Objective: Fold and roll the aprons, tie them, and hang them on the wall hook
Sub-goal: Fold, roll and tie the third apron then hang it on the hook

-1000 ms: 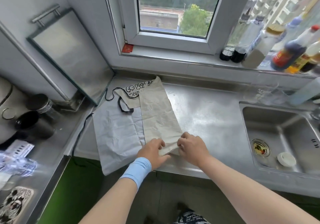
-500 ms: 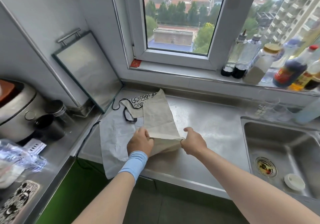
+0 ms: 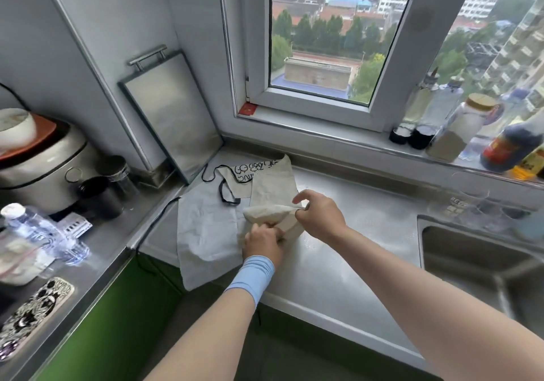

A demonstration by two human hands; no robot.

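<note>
A beige apron (image 3: 273,185) with black lettering and black straps (image 3: 225,196) lies folded lengthwise on the steel counter (image 3: 353,233), its near end rolled up into a thick fold (image 3: 266,213). My left hand (image 3: 263,241), with a blue wristband, grips the roll's near left side. My right hand (image 3: 319,215) pinches the roll's right end. A pale grey apron (image 3: 206,233) lies flat beneath and to the left, its corner hanging over the counter edge. No wall hook is in view.
A steel tray (image 3: 173,118) leans against the wall in the corner. A rice cooker (image 3: 38,157), dark cups (image 3: 101,193) and a plastic bottle (image 3: 38,227) stand at left. A sink (image 3: 482,260) is at right; bottles (image 3: 459,127) line the windowsill.
Both hands have rolled the beige apron's near end farther away from me, so the roll is thicker and farther along the cloth. The camera has tilted up.
</note>
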